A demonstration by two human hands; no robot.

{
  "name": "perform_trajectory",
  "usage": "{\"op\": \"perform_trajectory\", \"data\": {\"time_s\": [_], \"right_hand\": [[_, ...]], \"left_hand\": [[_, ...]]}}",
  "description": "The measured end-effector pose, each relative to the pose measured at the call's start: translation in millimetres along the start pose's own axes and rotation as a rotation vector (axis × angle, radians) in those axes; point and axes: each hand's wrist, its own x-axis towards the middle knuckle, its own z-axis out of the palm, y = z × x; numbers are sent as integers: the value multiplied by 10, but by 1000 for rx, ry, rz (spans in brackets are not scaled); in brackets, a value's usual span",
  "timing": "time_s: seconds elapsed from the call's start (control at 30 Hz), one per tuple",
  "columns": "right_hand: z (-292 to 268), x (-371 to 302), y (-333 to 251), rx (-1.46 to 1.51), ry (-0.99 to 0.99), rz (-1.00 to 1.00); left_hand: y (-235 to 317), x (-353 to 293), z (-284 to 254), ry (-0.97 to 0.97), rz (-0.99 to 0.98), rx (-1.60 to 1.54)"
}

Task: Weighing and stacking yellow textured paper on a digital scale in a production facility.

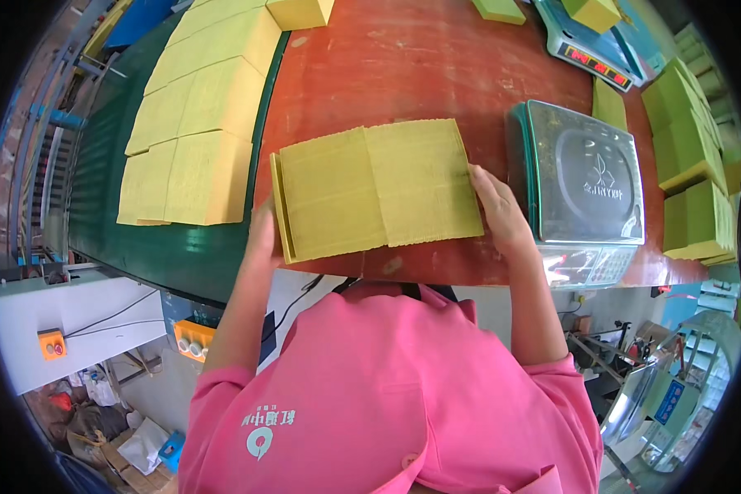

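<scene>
Between my two hands, over the front of the red table (379, 58), are two stacks of yellow paper sheets (379, 189) pressed side by side. My left hand (265, 235) is against their left end, where a few sheets stand slightly apart from the rest; most of its fingers are hidden. At the right end, my right hand (502, 210) has its thumb near the top edge and its other fingers out of sight along the side. Whether the stacks rest on the table or are lifted a little, I cannot tell.
Rows of yellow paper stacks (210, 177) lie on a green conveyor belt (152, 255) at left. A scale (580, 173) with a clear cover stands right of my right hand. Another scale (593, 58) bears a stack at far right. More stacks (687, 140) line the right edge.
</scene>
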Motion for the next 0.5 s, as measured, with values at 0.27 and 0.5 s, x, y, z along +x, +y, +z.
{"op": "perform_trajectory", "data": {"time_s": [0.27,0.5], "right_hand": [[262,-78,-175,-2,-167,-201],[198,-185,437,36,-139,-267]], "left_hand": [[-229,-37,102,19,868,581],[-654,24,-15,-158,569,-130]]}}
